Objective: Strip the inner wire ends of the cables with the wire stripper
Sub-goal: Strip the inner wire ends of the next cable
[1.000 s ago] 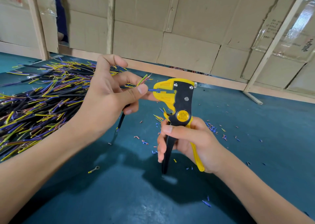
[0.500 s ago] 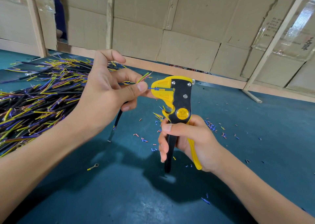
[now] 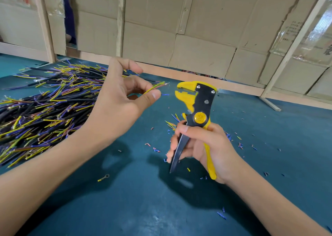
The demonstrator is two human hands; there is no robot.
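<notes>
Fingers of the left hand (image 3: 115, 108) curl inward, thumb and forefinger pinching the thin yellow-green, brown and blue inner wires (image 3: 156, 88) of one cable, whose ends point right toward the tool without touching it. Fingers of the right hand (image 3: 203, 146) wrap loosely around the two handles of the yellow and black metal wire stripper (image 3: 196, 110), held upright with its yellow head at the top, just right of the wire tips; the handles stand apart and the head's mouth looks partly parted. Behind and left of the left hand, a large loose pile of black-sheathed cables (image 3: 45, 108) with yellow, blue and brown ends lies on the dark teal tabletop (image 3: 143, 208). Small blue, red and yellow insulation scraps (image 3: 156, 149) are scattered on the surface around the right hand. One yellow-sleeved ring terminal (image 3: 104, 178) lies nearer the viewer. Brown cardboard panels (image 3: 197, 29) stand along the far edge.
</notes>
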